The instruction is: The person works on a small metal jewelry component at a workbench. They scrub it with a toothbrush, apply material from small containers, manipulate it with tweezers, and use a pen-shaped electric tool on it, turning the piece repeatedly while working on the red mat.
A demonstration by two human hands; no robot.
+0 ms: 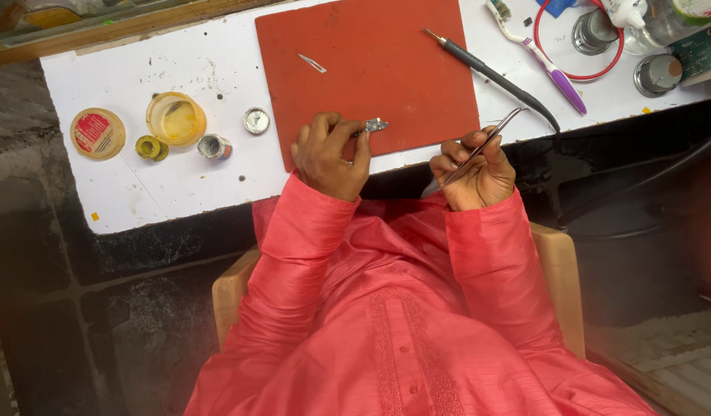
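Note:
My left hand (328, 156) rests at the near edge of a red mat (371, 69) and pinches a small dark metal part (375, 125) between thumb and fingers. My right hand (475, 171) is off the table's near edge, fingers curled around a pair of metal tweezers (490, 141) whose tips point up and to the right. A thin metal sliver (311, 62) lies on the mat farther from me. A black soldering iron (490, 75) lies across the mat's right edge.
On the white tabletop (140, 185) to the left stand a yellow open tub (175, 118), its red-labelled lid (97, 133), a yellow tape roll (150, 147) and two small tins (214, 146). A purple-handled toothbrush (540, 55), a red cable and round metal containers sit at the right.

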